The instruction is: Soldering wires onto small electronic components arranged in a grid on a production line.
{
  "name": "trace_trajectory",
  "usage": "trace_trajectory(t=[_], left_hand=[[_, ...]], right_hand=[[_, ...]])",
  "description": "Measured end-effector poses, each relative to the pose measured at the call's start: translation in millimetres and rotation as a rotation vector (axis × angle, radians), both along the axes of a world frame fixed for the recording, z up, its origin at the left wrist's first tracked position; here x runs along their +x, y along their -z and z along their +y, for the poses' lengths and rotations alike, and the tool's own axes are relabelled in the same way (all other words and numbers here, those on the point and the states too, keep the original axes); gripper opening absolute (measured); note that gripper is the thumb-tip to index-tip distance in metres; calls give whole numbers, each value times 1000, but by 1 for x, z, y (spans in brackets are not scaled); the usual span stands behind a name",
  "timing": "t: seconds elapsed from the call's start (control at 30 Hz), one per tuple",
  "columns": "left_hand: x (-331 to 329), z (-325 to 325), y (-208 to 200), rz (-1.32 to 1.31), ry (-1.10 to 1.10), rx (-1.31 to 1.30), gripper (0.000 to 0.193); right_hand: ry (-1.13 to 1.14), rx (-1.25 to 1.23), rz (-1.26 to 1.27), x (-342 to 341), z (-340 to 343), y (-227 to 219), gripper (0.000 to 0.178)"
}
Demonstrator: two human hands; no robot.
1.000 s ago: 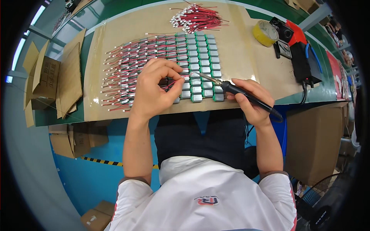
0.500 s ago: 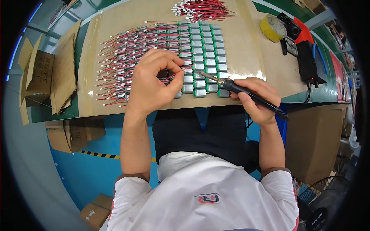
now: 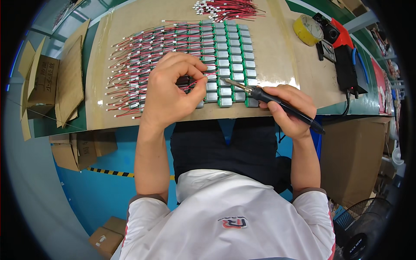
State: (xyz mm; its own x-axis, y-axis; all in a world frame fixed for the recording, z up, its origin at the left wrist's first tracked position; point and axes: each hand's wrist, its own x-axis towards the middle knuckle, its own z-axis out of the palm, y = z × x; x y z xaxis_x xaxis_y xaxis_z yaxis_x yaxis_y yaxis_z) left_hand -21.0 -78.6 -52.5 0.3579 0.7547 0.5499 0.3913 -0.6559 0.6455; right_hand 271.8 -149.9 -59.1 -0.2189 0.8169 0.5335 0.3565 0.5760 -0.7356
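Rows of small silver motor-like parts (image 3: pixel 224 102) with green ends stand close together on the brown board. Red and black wire leads with white plugs (image 3: pixel 125 86) lie across the rows on the left. My left hand (image 3: pixel 173 89) is over these rows, thumb and forefinger pinched on a thin red wire (image 3: pixel 209 74). Its other fingers are curled, and the palm hides several parts below. In my right hand (image 3: pixel 294 108) is a black-handled soldering iron (image 3: pixel 262 95), held like a pen. Its metal tip points left, just right of the pinched fingers, above the parts; whether it touches one I cannot tell.
A pile of loose red leads (image 3: pixel 227 9) lies at the far edge. On the right are a yellow tape roll (image 3: pixel 308 30) and a black box (image 3: pixel 348 71) with a cord. Cardboard boxes (image 3: pixel 45 80) stand at the left; a fan (image 3: pixel 364 229) is at the lower right.
The soldering iron's tip has shifted very slightly to the right. My left hand keeps its pinch in nearly the same place, and the whole view has moved a little.
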Motion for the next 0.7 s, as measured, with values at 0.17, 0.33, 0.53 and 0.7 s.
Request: trace_trajectory(t=[0.17,0.33,0.53,0.7], left_hand=[[0,0,-1,4,2,5,10],[1,0,-1,12,-3,3,9],[1,-1,0,19,-10,-1,9],[2,-1,-1,19,-12,18,9]], right_hand=[[-1,4,-5,0,0,0,26],[-2,10,-17,0,0,-1,26],[5,17,-2,0,-1,0,27],[-1,18,-22,1,0,0,27]])
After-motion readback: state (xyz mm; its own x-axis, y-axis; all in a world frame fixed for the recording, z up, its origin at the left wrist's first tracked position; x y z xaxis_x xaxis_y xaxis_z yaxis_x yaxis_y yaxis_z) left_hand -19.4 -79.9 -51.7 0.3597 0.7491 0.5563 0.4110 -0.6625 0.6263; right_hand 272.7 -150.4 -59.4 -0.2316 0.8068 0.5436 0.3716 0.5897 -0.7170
